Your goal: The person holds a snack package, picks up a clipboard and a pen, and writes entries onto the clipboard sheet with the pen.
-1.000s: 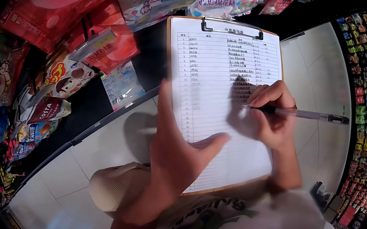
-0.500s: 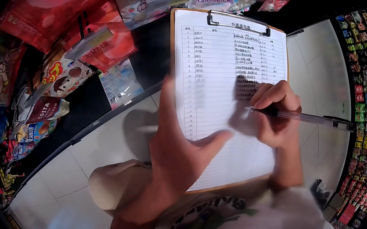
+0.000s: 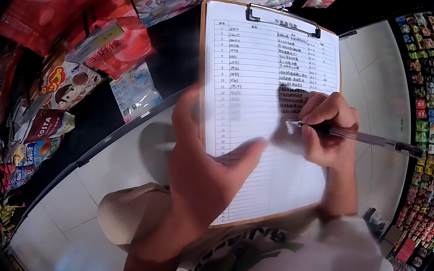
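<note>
Progress: numbered upper rows of the sheet (image 3: 255, 99) are being taken up by entries; the rightmost column is being marked only in spots. Lower rows are being left blank, as far as can be seen; a few middle rows are being hidden by shadow and the writing hand. Roughly the upper half filled, by judgement.

Pen (image 3: 371, 140) is being gripped by the right hand (image 3: 330, 129), fingers pinched in close. Its nib is being aimed left over the sheet, its rear end right and slightly down; paper contact cannot be confirmed.

Clipboard (image 3: 206, 28) is being kept in front of the torso (image 3: 307, 261). Long axis is being run near-vertical in view, metal clip (image 3: 283, 15) end pointing away from the body. Its left edge is being flanked by the left hand (image 3: 201, 163), thumb spread wide over the paper; fingers are being hidden, grip can't be told.
</note>
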A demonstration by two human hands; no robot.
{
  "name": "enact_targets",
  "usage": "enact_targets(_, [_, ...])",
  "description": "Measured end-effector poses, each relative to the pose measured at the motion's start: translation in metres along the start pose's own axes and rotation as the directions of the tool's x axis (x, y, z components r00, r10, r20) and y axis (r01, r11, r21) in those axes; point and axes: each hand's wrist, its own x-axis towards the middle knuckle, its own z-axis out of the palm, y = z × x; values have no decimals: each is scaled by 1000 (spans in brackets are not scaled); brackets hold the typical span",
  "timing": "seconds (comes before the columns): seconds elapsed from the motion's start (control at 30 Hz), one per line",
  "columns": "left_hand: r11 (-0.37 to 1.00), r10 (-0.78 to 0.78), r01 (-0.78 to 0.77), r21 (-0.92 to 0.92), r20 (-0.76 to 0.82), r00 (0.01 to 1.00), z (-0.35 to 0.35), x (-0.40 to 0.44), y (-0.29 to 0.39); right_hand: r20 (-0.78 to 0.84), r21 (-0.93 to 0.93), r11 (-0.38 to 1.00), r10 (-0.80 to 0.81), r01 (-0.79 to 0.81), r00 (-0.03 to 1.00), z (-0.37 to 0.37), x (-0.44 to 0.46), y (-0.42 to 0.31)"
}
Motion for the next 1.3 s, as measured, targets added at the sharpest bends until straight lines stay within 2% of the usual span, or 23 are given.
enact_targets(0.1, [997,-7,5,-75,-31,1000,-4,6,0,7,48,998,49,-49,999,6,-1,-6])
enact_targets(0.17, [993,-58,58,99,-8,998,-11,9,0,27,68,995,72,-74,997,13,-3,-10])
enact_targets(0.23, [996,-44,46,70,-22,999,-9,11,-1,16,80,995,62,-63,998,17,-4,-10])
enact_targets(0.3, [999,-27,28,39,-36,999,-9,13,1,-95,98,991,98,-88,991,19,-6,-8])
enact_targets(0.4, [988,-6,8,152,-11,1000,-10,17,3,-174,199,973,154,-119,973,18,-10,-5])
enact_targets(0.47, [963,175,-179,202,35,984,-11,23,-5,-203,200,970,178,-137,963,20,-12,-7])
enact_targets(0.5, [959,183,-185,214,30,983,-12,24,-7,-228,204,964,214,-168,950,21,-13,-8])
enact_targets(0.57, [974,78,-89,208,60,995,-12,22,-8,-226,258,951,232,-171,946,22,-17,-8])
enact_targets(0.63, [976,97,-108,189,65,993,-14,23,-6,-232,344,908,330,-240,915,21,-20,-11])
enact_targets(0.7, [972,-14,-13,236,113,993,-17,20,1,-235,345,904,343,-252,909,21,-26,-14])
enact_targets(0.8, [966,-101,65,249,136,986,-17,18,8,-251,386,893,345,-234,904,26,-34,-17])
enact_targets(0.93, [986,-122,106,126,126,985,-5,14,-3,-211,320,909,344,-268,915,23,-33,-22])
enact_targets(1.0, [990,60,-65,122,47,997,1,12,-9,-225,360,894,360,-266,905,23,-33,-22])
enact_targets(1.1, [994,14,-18,112,40,999,3,10,-5,-236,318,925,288,-206,928,20,-31,-13])
enact_targets(1.23, [993,39,-40,109,15,999,6,7,-1,-220,331,914,318,-236,922,11,-23,-13])
enact_targets(1.3, [992,37,-37,119,0,999,9,5,1,-177,196,957,251,-215,952,6,-18,-13])
